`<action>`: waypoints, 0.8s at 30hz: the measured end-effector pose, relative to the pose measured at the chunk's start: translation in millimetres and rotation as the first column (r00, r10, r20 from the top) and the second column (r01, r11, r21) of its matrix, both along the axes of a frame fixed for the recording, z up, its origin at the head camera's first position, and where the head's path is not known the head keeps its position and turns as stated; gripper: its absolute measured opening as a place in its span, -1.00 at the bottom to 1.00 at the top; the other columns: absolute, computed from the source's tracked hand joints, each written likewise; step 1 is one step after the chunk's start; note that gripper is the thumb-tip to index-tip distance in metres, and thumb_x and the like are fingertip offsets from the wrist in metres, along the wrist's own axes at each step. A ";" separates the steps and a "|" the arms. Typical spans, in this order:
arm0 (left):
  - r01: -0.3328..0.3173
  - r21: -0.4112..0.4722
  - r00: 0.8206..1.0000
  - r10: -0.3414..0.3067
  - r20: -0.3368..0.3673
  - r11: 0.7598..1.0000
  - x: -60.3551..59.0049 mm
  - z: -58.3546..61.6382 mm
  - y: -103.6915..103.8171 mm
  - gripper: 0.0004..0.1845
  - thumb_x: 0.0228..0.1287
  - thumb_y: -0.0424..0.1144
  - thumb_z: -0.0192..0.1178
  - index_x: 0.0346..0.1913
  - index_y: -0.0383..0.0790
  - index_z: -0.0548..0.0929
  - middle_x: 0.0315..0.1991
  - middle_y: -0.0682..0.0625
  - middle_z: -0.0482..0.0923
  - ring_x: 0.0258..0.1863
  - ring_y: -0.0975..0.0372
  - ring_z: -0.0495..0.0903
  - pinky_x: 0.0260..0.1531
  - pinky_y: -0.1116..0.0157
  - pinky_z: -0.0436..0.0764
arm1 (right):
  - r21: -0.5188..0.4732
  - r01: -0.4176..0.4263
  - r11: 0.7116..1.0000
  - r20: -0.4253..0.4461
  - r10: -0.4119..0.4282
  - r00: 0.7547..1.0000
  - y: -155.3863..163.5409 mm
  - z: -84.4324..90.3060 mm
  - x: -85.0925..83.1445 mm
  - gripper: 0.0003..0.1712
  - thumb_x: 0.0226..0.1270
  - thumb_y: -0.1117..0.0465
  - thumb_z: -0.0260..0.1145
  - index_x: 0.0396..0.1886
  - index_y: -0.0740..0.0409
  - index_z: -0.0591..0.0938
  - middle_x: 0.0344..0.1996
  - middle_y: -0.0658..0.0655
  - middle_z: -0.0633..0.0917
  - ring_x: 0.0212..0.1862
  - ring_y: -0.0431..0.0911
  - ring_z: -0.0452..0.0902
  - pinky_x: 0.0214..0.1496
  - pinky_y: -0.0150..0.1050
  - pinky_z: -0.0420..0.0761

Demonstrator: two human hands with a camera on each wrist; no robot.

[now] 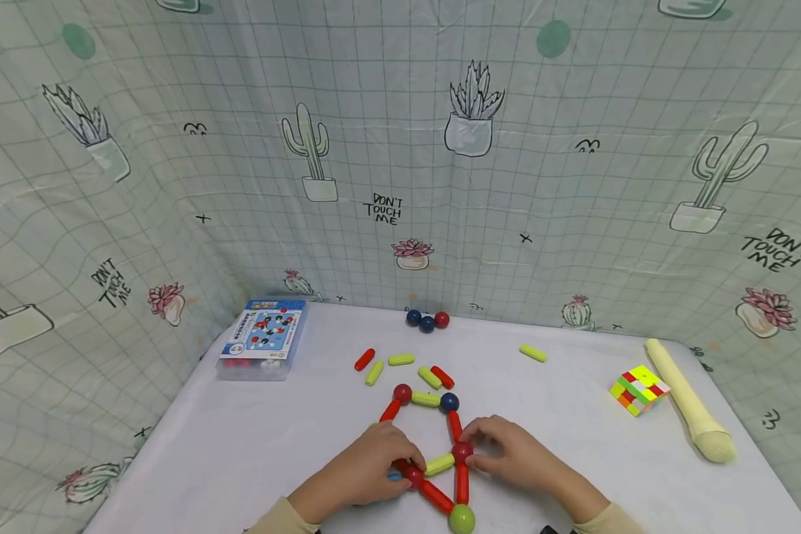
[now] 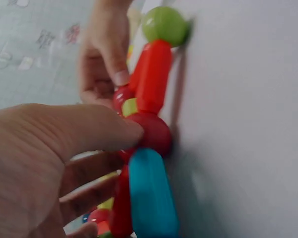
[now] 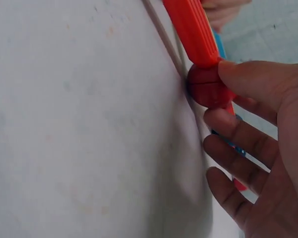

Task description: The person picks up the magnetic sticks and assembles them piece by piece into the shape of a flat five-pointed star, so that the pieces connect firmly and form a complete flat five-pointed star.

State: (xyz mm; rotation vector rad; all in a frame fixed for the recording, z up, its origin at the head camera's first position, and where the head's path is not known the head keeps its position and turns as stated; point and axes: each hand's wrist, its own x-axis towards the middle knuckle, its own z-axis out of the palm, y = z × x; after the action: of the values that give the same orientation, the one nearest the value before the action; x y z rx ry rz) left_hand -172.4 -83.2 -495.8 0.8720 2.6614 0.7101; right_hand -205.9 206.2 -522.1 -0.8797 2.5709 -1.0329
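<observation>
A flat figure of magnetic sticks and balls [image 1: 434, 445] lies on the white table [image 1: 240, 452]. My left hand [image 1: 380, 460] pinches the figure's left red ball [image 1: 412, 475], with the thumb on that ball [image 2: 154, 134]. A blue stick [image 2: 151, 193] joins this ball and is mostly hidden under the hand. My right hand [image 1: 503, 449] pinches the right red ball [image 1: 462, 451], thumb and fingers around that ball [image 3: 206, 87]. A yellow-green stick [image 1: 439, 464] links the two balls. Red sticks run down to a green ball [image 1: 462, 518] at the near edge.
A blue box [image 1: 262, 339] sits at the back left. Three loose balls [image 1: 427, 321] and several loose sticks [image 1: 400, 360] lie behind the figure. A colour cube [image 1: 638, 389] and a cream recorder [image 1: 687, 411] lie at the right. Cactus-print cloth walls surround the table.
</observation>
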 end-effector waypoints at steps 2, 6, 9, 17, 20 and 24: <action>-0.020 -0.007 1.000 0.020 0.003 1.000 0.1 3.0 -3.6 -0.77 0.19 -0.20 0.48 -0.14 0.21 0.76 -0.28 0.41 0.54 -0.15 0.43 0.40 -0.02 0.31 0.51 | -0.001 0.010 1.000 0.015 -0.010 1.000 -4.7 -0.3 1.6 -0.77 0.36 -0.03 0.44 -0.04 -0.27 0.63 -0.15 -0.29 0.62 -0.08 -0.28 0.51 0.05 -0.25 0.59; -0.057 -0.019 0.998 0.057 0.002 0.998 0.9 5.6 -5.1 -0.74 0.17 -0.24 0.49 -0.11 0.14 0.73 -0.26 0.35 0.52 -0.14 0.40 0.40 -0.05 0.34 0.54 | -0.002 0.037 0.999 0.025 -0.037 0.999 -12.5 -0.8 4.4 -0.76 0.35 -0.08 0.43 -0.04 -0.29 0.63 -0.17 -0.29 0.61 -0.08 -0.27 0.51 0.04 -0.24 0.59; -0.117 0.011 0.993 0.116 0.033 0.993 1.8 4.7 -1.1 -0.68 0.19 -0.21 0.48 -0.01 0.08 0.70 -0.18 0.30 0.55 -0.13 0.39 0.42 -0.03 0.31 0.57 | 0.000 0.052 0.999 0.012 -0.052 0.999 -15.1 -1.0 6.1 -0.75 0.34 -0.07 0.44 -0.04 -0.29 0.63 -0.18 -0.29 0.61 -0.08 -0.26 0.52 0.05 -0.23 0.59; -0.236 0.124 0.972 0.234 0.026 0.964 0.6 -6.7 27.7 -0.52 0.27 0.00 0.42 0.24 0.07 0.63 -0.11 0.22 0.61 -0.14 0.36 0.52 -0.12 0.32 0.61 | -0.001 0.062 0.998 0.009 -0.062 0.998 -12.9 -1.1 7.0 -0.70 0.38 -0.02 0.41 0.03 -0.16 0.58 -0.18 -0.28 0.61 -0.07 -0.28 0.54 0.11 -0.21 0.60; -0.263 0.151 0.965 0.261 0.035 0.953 -0.2 -12.3 39.2 -0.51 0.26 -0.01 0.43 0.25 0.07 0.63 -0.18 0.23 0.59 -0.22 0.38 0.51 -0.21 0.36 0.60 | 0.009 0.099 0.995 -0.012 -0.099 0.995 -9.1 -1.5 4.0 -0.68 0.40 0.04 0.39 0.06 -0.09 0.55 -0.17 -0.25 0.62 -0.06 -0.27 0.55 0.14 -0.18 0.60; -0.307 0.150 0.952 0.300 0.064 0.940 0.6 -17.4 52.2 -0.54 0.26 0.03 0.43 0.21 0.09 0.67 -0.27 0.28 0.56 -0.29 0.41 0.47 -0.28 0.39 0.57 | 0.033 0.211 0.977 -0.072 -0.209 0.975 -0.9 -2.0 -7.2 -0.66 0.37 0.14 0.42 0.07 0.01 0.57 -0.14 -0.15 0.62 -0.05 -0.20 0.55 0.12 -0.12 0.61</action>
State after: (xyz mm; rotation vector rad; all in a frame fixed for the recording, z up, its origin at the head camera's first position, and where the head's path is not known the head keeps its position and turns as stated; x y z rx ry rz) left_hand -171.8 -31.0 -513.3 0.4756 2.7626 1.0104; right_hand -213.0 205.3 -524.1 -0.6542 2.7797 -1.0175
